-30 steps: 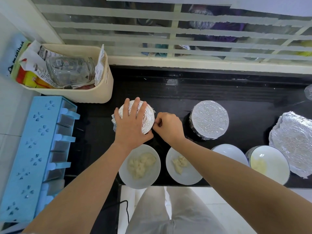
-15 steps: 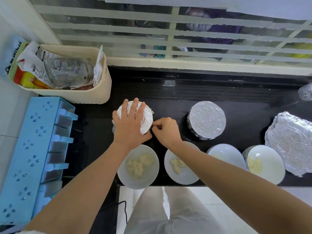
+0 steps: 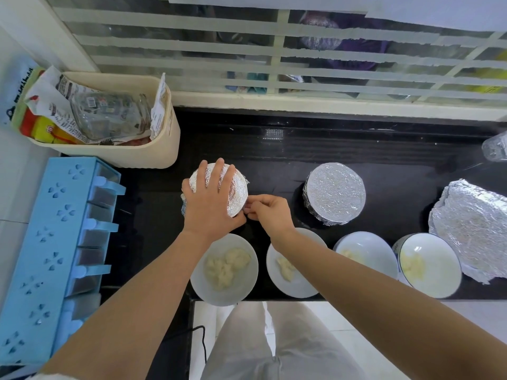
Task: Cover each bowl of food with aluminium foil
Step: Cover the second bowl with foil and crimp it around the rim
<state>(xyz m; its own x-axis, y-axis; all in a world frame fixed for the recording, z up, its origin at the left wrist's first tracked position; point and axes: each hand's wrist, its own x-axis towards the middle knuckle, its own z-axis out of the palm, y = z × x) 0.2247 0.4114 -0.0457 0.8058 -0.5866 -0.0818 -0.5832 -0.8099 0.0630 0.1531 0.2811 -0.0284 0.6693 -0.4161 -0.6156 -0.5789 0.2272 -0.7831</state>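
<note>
Little had changed since the moment before: the right hand (image 3: pixel 271 212) had crept slightly leftward, so its fingertips met the edge of the foil-wrapped bowl (image 3: pixel 237 192), while the left hand (image 3: pixel 208 207) stayed flat on top.

Seen from above, a black counter (image 3: pixel 329 149) ran beneath a slatted window (image 3: pixel 274 50). A long blue rack (image 3: pixel 55 242) lay along the counter's left end, and a cream tub (image 3: pixel 164 149) stuffed with packets stood behind it. A loose sheet of foil (image 3: pixel 472 229) lay crumpled at the far right. A second covered bowl (image 3: pixel 334 193), its foil smooth and tight, sat mid-counter, well apart from the one being wrapped.

Four open white bowls holding pale food lined the near edge: the first (image 3: pixel 203 283) below the left wrist, the second (image 3: pixel 299 286) under the right forearm, the third (image 3: pixel 367 248) and fourth (image 3: pixel 436 270) to the right.

The left hand pressed down on the foil-wrapped bowl at centre-left, fingers straight and spread. The right hand's fingers were curled, pinching the foil at that bowl's lower right rim, just beside the left thumb.
</note>
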